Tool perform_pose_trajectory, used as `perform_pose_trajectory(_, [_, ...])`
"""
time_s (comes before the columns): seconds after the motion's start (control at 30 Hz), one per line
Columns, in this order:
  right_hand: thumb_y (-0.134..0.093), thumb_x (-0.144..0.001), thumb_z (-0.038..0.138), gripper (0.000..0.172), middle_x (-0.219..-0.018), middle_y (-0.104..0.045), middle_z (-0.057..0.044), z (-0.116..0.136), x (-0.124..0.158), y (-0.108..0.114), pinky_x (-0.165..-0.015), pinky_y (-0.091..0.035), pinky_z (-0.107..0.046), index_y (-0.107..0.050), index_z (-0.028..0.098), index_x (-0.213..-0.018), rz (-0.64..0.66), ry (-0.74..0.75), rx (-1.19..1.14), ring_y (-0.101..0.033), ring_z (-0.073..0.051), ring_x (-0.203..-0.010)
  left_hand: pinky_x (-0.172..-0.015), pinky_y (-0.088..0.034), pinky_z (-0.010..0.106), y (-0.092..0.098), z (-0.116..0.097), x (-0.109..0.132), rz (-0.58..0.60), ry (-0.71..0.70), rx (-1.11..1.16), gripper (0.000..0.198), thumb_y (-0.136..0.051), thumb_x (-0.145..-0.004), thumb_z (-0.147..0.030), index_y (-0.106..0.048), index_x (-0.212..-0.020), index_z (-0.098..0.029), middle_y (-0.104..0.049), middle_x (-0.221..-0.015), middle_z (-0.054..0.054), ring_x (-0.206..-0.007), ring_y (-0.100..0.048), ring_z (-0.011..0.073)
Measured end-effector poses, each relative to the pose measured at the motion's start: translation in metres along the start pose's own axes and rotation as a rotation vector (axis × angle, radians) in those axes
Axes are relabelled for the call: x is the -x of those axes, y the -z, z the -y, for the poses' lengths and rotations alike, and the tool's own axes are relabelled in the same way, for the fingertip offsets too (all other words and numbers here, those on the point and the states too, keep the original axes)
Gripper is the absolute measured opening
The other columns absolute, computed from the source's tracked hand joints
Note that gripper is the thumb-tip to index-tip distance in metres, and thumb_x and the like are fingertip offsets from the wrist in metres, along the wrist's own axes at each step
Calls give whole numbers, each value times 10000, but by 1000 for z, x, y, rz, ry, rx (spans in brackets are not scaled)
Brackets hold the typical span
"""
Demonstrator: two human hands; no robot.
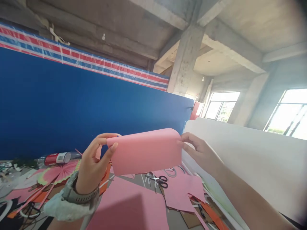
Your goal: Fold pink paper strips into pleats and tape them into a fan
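A sheet of pink paper (146,155) is held up in the air between both hands, its upper edge curved over in a bend. My left hand (96,159) pinches the paper's left end, thumb in front and fingers behind. At the upper right corner, my right hand (198,148) grips the sheet between thumb and fingertips. Below lies a larger pink sheet (134,204) on the table, with a shadow across it. Black-handled scissors (161,181) rest just beyond it, beside cut pink paper pieces (182,190).
A plastic bottle with a red label (57,158) lies at the left, near a pleated pink paper fan (59,172). Orange strips (213,214) and cardboard lie at the right. A blue panel (96,102) stands behind the table, a white panel (251,159) on the right.
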State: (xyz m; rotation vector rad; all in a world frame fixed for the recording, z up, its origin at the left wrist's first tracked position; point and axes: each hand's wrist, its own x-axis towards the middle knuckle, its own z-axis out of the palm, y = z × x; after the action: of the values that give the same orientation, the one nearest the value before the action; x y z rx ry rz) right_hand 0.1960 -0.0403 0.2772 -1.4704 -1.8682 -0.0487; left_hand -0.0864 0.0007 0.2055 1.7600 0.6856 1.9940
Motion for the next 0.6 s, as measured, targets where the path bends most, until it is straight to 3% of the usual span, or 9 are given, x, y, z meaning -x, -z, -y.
perform_pose_trajectory(0.1, [-471,-847,489,260,-862,-613,-22,-3,-4,0,-744,-472,-351,-545,240,-842,77,-39,45,-585,-205,-828,-840,-462,324,-3,3,1,-24,-1,-1,55,-573,-844,-231,-589,-807,-194,-625,-1037,53,-992,-586,196])
perform_pose_trajectory(0.17, [-471,-848,490,299,-924,-613,-38,-8,-5,-7,-729,-494,-356,-526,239,-1001,108,-67,65,-601,-203,-831,-843,-465,311,-5,7,2,-28,2,-21,32,-583,-840,-218,-602,-823,-199,-648,-1071,51,-1018,-596,198])
perform_pose_trajectory(0.23, [-493,-825,520,530,-1041,-583,-77,-13,-3,-17,-701,-517,-370,-377,239,-1260,118,-94,104,-608,-224,-880,-866,-466,309,-7,12,4,-21,9,-29,21,-577,-847,-205,-596,-843,-210,-658,-1112,43,-1050,-600,199])
perform_pose_trajectory(0.3, [-507,-801,556,749,-1222,-506,-107,-16,1,-30,-730,-534,-384,-166,278,-1406,154,-91,217,-551,-264,-1071,-893,-467,305,-7,16,7,18,19,-34,43,-562,-858,-190,-583,-877,-222,-653,-1149,34,-1082,-592,194])
perform_pose_trajectory(0.37, [-497,-811,551,788,-1397,-380,-83,-15,5,-43,-845,-513,-430,-54,346,-1429,186,-8,266,-427,-282,-1245,-926,-461,291,-7,19,11,82,19,-34,100,-543,-866,-158,-561,-927,-234,-633,-1194,26,-1122,-571,179])
perform_pose_trajectory(0.5, [-522,-796,550,823,-1450,-361,-70,-4,9,-60,-925,-456,-542,-37,348,-1430,221,220,289,-356,-333,-1306,-995,-437,308,-8,20,18,237,-19,37,236,-506,-859,-60,-511,-1006,-245,-578,-1277,24,-1180,-531,172])
perform_pose_trajectory(0.6, [-579,-779,479,676,-1335,-521,-50,-4,3,-69,-871,-521,-445,-270,334,-1362,264,389,278,-482,-311,-1220,-997,-441,316,-15,21,17,349,-76,31,278,-536,-833,-39,-534,-988,-269,-605,-1242,-8,-1168,-543,183])
